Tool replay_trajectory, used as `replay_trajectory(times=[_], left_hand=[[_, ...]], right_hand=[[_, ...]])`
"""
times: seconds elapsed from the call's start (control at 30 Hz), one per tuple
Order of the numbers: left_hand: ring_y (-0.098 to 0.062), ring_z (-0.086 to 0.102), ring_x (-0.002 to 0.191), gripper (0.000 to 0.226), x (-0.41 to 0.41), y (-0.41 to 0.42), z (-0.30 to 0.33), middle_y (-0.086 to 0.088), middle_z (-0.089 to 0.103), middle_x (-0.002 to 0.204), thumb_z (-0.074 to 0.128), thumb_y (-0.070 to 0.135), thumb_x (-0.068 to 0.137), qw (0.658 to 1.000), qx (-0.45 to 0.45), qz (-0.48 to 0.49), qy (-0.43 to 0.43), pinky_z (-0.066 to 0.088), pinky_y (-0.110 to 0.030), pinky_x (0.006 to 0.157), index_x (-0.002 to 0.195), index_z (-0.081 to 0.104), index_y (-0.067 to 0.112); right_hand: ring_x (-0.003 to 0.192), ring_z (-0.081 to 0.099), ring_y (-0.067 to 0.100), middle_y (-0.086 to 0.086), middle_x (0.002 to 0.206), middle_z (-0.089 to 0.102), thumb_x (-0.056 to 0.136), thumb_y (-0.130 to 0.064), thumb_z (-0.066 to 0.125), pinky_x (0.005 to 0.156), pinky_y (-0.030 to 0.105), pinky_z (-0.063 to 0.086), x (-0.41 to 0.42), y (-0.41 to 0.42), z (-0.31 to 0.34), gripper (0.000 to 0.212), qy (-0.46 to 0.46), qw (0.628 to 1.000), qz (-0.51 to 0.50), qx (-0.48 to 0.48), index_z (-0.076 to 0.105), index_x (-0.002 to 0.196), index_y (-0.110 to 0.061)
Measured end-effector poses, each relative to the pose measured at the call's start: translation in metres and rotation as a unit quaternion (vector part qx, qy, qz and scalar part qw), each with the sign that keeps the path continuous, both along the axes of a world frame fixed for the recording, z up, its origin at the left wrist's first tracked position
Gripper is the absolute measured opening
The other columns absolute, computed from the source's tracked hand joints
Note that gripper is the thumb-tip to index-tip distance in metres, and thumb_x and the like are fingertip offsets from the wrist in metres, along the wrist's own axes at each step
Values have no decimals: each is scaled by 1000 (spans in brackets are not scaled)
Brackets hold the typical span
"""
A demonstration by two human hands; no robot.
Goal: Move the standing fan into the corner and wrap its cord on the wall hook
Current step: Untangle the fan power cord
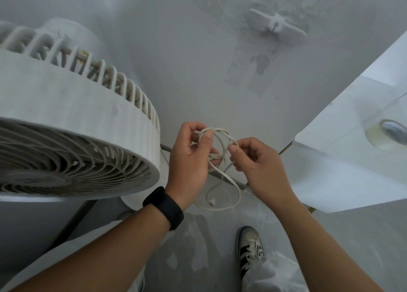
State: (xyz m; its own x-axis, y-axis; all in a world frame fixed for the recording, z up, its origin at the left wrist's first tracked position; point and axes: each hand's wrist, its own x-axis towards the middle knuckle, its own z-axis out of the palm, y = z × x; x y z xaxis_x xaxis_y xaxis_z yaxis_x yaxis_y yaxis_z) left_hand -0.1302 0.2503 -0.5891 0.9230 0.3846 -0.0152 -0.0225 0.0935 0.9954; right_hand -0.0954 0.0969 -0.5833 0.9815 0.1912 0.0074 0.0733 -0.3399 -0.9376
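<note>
The white standing fan (72, 124) fills the left of the view, its round grille head close to the wall. Its white cord (222, 142) is gathered in a few loops between my hands. My left hand (189, 157), with a black band on the wrist, grips the loops from the left. My right hand (257, 161) pinches a strand of the cord on the right side of the loops. The loose end of the cord with its plug (212, 202) hangs down to the floor. A white wall hook (275, 26) sits on the wall, up and to the right of my hands.
A white table or counter (352, 142) juts in from the right, with a roll of clear tape (387, 133) on it. My shoe (250, 247) stands on the grey floor below. The fan's round base (132, 201) shows under its head.
</note>
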Motion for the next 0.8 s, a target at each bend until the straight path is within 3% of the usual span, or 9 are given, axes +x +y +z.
replay_trajectory(times=[0.1, 0.2, 0.23, 0.33, 0.47, 0.57, 0.7, 0.8], left_hand=[[-22, 75, 84, 15, -1, -3, -1, -8, 64, 92, 53, 20, 108, 1000, 6, -2, -5, 66, -40, 69, 118, 62, 27], [-18, 74, 82, 18, 0, -4, 2, -6, 68, 87, 50, 19, 109, 1000, 1, -14, 7, 65, -34, 68, 116, 67, 22], [-18, 74, 82, 18, 0, -3, 3, -7, 68, 89, 50, 19, 109, 1000, 3, -15, 10, 65, -33, 68, 115, 67, 21], [-25, 75, 87, 16, -1, -3, 3, -16, 70, 96, 52, 20, 108, 1000, 4, -16, 16, 66, -40, 74, 112, 67, 20], [-26, 75, 90, 12, 0, -2, 3, -13, 74, 93, 56, 19, 107, 999, -9, -38, 24, 64, -51, 83, 109, 67, 16], [-33, 75, 96, 12, 0, -2, 3, -8, 76, 87, 58, 18, 106, 997, -41, -69, 20, 60, -58, 92, 111, 69, 14], [-26, 75, 97, 18, -2, -3, 1, -9, 79, 94, 66, 25, 93, 991, -49, -128, 13, 56, -53, 102, 108, 72, 16], [-22, 75, 92, 11, -3, -5, -4, -9, 79, 93, 69, 20, 93, 987, -56, -147, 14, 57, -48, 99, 103, 72, 17]], right_hand=[[76, 68, 29, 4, 77, 71, 103, -25, 62, 71, 43, 59, -4, 4, -2, 14, 16, 999, 0, 30, 69, 96, -16], [65, 59, 20, -4, 68, 58, 105, -24, 57, 60, 22, 54, -6, 8, -1, 16, -3, 997, -40, 64, 68, 98, -17], [62, 55, 16, -8, 67, 57, 105, -25, 58, 58, 20, 50, -4, 7, -1, 15, -33, 997, -53, 47, 70, 98, -19], [63, 58, 9, -11, 73, 69, 101, -26, 65, 60, 25, 48, 0, -1, 1, 12, -118, 991, -59, -20, 77, 99, -26], [63, 62, -3, -18, 78, 76, 97, -23, 71, 64, 11, 45, -3, 0, 2, 15, -134, 989, -59, -32, 82, 107, -23], [79, 70, -6, -17, 93, 79, 96, -23, 71, 73, 11, 51, -2, 0, 0, 19, -108, 992, -60, -14, 80, 113, -20], [100, 71, -6, -20, 102, 77, 97, -25, 68, 86, 11, 52, -2, -3, 2, 23, -66, 997, -37, 29, 77, 119, -21], [67, 65, -6, -26, 72, 69, 102, -24, 62, 63, 8, 46, -1, -2, 1, 17, -33, 999, -12, 29, 75, 110, -17]])
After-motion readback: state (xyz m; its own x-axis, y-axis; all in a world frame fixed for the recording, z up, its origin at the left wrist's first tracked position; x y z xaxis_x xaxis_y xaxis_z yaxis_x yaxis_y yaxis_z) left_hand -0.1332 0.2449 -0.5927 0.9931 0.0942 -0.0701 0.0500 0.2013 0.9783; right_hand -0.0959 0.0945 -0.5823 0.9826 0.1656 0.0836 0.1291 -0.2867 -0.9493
